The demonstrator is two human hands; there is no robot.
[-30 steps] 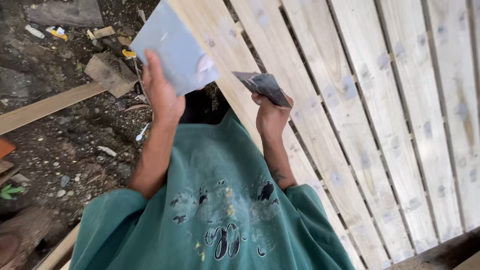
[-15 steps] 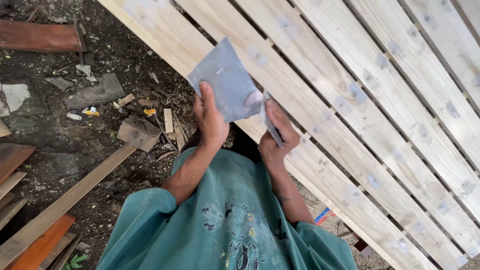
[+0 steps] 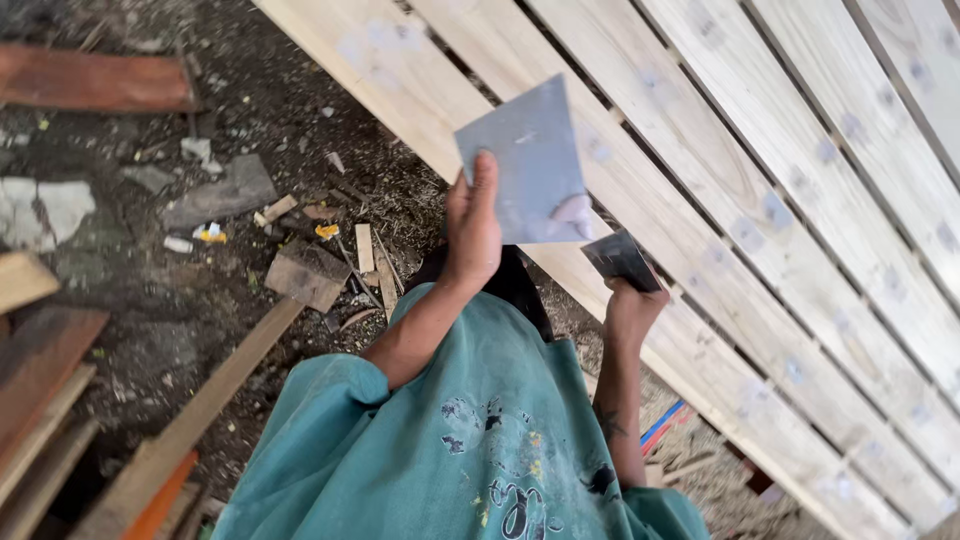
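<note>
Teal shirt (image 3: 480, 460) fills the near edge; beyond it the left hand (image 3: 472, 228) has its fingers clamped on a grey square sheet (image 3: 525, 165), the right hand (image 3: 630, 305) grips a small dark scraper (image 3: 620, 258), both held before pale wooden slats (image 3: 760, 160)

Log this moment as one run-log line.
left hand: holds grey sheet | right hand: holds small dark scraper | behind: pale slatted wood panel | ground: wood offcuts
</note>
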